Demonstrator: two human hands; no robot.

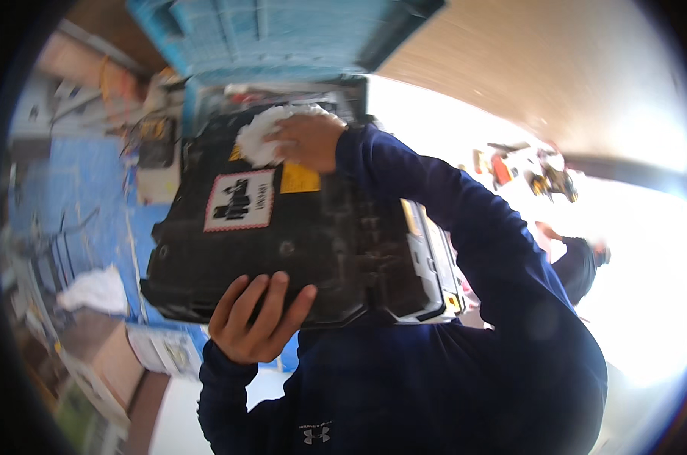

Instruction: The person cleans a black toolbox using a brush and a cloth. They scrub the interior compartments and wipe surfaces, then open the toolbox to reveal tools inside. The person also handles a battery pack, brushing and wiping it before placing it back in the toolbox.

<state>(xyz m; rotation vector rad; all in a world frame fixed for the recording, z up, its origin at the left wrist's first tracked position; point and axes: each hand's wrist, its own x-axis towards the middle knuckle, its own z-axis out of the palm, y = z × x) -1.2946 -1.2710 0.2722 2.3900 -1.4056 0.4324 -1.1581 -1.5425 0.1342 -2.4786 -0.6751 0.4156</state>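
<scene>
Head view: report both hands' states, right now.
Left hand: open, fingers spread at the near edge of the black case.
Right hand: closed on a crumpled white wad against the case.

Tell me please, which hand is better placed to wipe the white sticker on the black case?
Probably the right hand: it holds a white cloth on the black case, close to the white sticker. The left hand shows no cloth, only fingers on the near edge.
</scene>
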